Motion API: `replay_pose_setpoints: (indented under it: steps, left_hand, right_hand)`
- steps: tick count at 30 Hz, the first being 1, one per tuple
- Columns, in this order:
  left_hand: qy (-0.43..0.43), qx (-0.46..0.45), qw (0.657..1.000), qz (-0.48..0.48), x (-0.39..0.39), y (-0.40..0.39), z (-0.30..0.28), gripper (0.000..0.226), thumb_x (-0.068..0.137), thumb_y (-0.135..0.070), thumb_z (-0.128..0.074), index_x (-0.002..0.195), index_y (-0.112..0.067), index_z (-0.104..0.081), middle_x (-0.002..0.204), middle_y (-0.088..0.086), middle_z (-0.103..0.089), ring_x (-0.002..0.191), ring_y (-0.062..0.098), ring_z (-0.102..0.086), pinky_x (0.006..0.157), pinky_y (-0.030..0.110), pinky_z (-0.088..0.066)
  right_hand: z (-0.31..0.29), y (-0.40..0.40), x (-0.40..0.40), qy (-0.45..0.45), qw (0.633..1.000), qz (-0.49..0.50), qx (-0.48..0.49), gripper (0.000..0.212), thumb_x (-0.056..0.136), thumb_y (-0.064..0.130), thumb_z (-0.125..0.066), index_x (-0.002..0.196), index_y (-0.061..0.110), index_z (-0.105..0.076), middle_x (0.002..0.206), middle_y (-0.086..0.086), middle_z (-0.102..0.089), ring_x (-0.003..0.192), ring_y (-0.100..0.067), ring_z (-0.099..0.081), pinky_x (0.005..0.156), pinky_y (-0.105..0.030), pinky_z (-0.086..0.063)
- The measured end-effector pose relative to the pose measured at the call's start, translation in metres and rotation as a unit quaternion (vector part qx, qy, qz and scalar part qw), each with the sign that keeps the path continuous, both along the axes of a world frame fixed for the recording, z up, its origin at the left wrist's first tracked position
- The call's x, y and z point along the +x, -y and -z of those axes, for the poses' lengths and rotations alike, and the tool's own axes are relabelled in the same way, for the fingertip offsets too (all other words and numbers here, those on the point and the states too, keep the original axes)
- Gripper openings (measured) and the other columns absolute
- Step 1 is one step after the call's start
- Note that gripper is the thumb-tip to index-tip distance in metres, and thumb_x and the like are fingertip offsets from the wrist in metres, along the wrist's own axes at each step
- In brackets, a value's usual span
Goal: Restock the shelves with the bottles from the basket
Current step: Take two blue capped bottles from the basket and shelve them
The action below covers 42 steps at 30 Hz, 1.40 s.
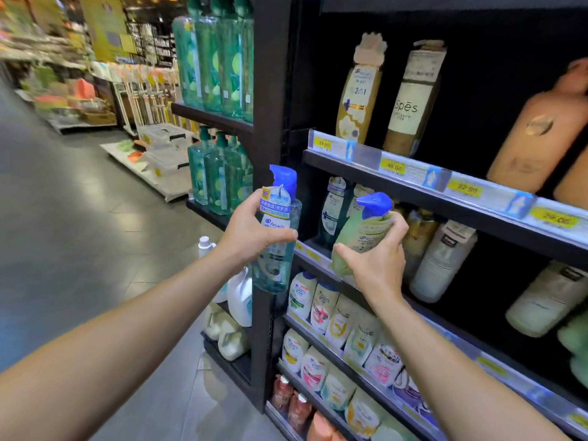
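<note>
Two hands, two pump bottles, held up before a black store shelf unit.

Black tiered shelf unit [445,214] fills the right half of the frame; four shelf levels are visible along its front, with yellow price tags [394,167] on the rail strips. Grey tiled floor [79,249] takes up the left. Centre frame: the left hand [251,232] grips a clear teal plastic bottle with a blue pump top [276,243], upright, fingers curled round its middle with the thumb across the label, just left of the shelf post. The right hand [378,261] grips a pale green bottle with a blue pump top [362,237], tilted, thumb on its near side and fingers wrapped behind, at the edge of the second shelf. The bottles are near each other but apart.
</note>
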<state>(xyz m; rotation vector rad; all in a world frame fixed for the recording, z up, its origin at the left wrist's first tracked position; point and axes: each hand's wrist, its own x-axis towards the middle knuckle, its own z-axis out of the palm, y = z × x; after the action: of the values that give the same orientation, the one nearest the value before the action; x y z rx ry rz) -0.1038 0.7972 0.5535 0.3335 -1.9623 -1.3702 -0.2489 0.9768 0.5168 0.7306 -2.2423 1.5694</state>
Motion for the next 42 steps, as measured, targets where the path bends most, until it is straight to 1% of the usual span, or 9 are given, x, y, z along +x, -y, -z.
replay_pose_setpoints:
  steps: [6,11,18,22,25,29,32,37,42]
  left_hand:
    - [0.002,0.004,1.0,0.011,-0.023,0.022,0.006,0.059,0.055,-0.032,-0.088,0.108,-0.038,-0.062,0.095,-0.012,-0.071,0.083,0.008,-0.069,0.072,0.02,-0.052]
    - [0.003,-0.01,1.0,0.029,-0.039,0.04,0.009,0.063,0.052,-0.032,-0.087,0.109,-0.039,-0.062,0.09,-0.019,-0.068,0.081,0.002,-0.062,0.073,0.016,-0.048]
    - [0.016,-0.039,0.996,0.078,-0.06,0.07,0.006,0.066,0.053,-0.03,-0.088,0.113,-0.035,-0.061,0.095,-0.019,-0.069,0.086,0.002,-0.063,0.078,0.019,-0.05]
    - [0.025,-0.053,0.992,0.109,-0.068,0.082,0.009,0.063,0.057,-0.022,-0.088,0.113,-0.036,-0.06,0.094,-0.022,-0.068,0.085,-0.003,-0.063,0.076,0.013,-0.049]
    - [0.039,-0.065,0.989,0.127,-0.073,0.089,0.014,0.065,0.061,-0.018,-0.088,0.117,-0.031,-0.06,0.092,-0.021,-0.068,0.082,-0.001,-0.062,0.075,0.016,-0.049]
    - [0.049,-0.083,0.987,0.131,-0.079,0.092,0.02,0.065,0.062,-0.016,-0.089,0.118,-0.03,-0.06,0.094,-0.024,-0.067,0.085,-0.003,-0.063,0.075,0.014,-0.047]
    - [0.051,-0.072,0.988,0.128,-0.084,0.092,0.024,0.069,0.062,-0.014,-0.09,0.123,-0.027,-0.059,0.097,-0.018,-0.069,0.085,-0.003,-0.064,0.073,0.011,-0.046]
    - [0.039,-0.052,0.992,0.111,-0.092,0.081,0.034,0.076,0.063,-0.009,-0.09,0.128,-0.022,-0.054,0.105,-0.011,-0.069,0.087,0.0,-0.065,0.077,0.014,-0.048]
    - [0.006,-0.04,0.994,0.097,-0.1,0.066,0.043,0.07,0.064,-0.009,-0.087,0.122,-0.027,-0.052,0.102,-0.016,-0.066,0.085,-0.002,-0.063,0.075,0.014,-0.047]
  right_hand:
    - [0.006,0.026,-0.026,-0.006,1.0,0.001,0.002,0.09,0.058,0.04,-0.089,0.123,0.037,-0.027,0.097,0.027,-0.048,0.091,-0.009,-0.051,0.082,-0.032,-0.042]
    - [0.019,0.042,-0.043,0.011,1.0,0.023,0.001,0.09,0.059,0.037,-0.089,0.125,0.037,-0.027,0.11,0.013,-0.051,0.095,-0.014,-0.052,0.083,-0.031,-0.042]
    - [0.037,0.075,-0.055,0.032,0.991,0.125,0.02,0.084,0.06,0.041,-0.089,0.114,0.026,-0.027,0.111,0.004,-0.049,0.099,-0.029,-0.055,0.088,-0.043,-0.047]
    - [0.043,0.089,-0.06,0.055,0.981,0.178,0.05,0.079,0.062,0.047,-0.088,0.103,0.024,-0.024,0.114,-0.006,-0.054,0.098,-0.036,-0.058,0.082,-0.044,-0.047]
    - [0.043,0.095,-0.064,0.064,0.973,0.21,0.072,0.078,0.064,0.053,-0.086,0.098,0.023,-0.023,0.114,-0.01,-0.055,0.098,-0.039,-0.058,0.075,-0.041,-0.043]
    - [0.037,0.102,-0.07,0.084,0.956,0.255,0.116,0.077,0.064,0.058,-0.084,0.104,0.011,-0.037,0.112,-0.016,-0.059,0.103,-0.042,-0.06,0.079,-0.046,-0.047]
    - [0.034,0.104,-0.073,0.09,0.949,0.268,0.139,0.071,0.066,0.059,-0.082,0.095,0.014,-0.035,0.108,-0.015,-0.061,0.1,-0.041,-0.061,0.075,-0.042,-0.045]
    - [0.034,0.101,-0.075,0.081,0.943,0.274,0.172,0.069,0.068,0.062,-0.08,0.098,0.007,-0.049,0.104,-0.016,-0.064,0.095,-0.041,-0.063,0.068,-0.037,-0.038]
    - [0.038,0.095,-0.073,0.088,0.951,0.244,0.166,0.067,0.07,0.06,-0.079,0.088,0.013,-0.035,0.088,-0.005,-0.05,0.077,-0.029,-0.052,0.061,-0.036,-0.039]
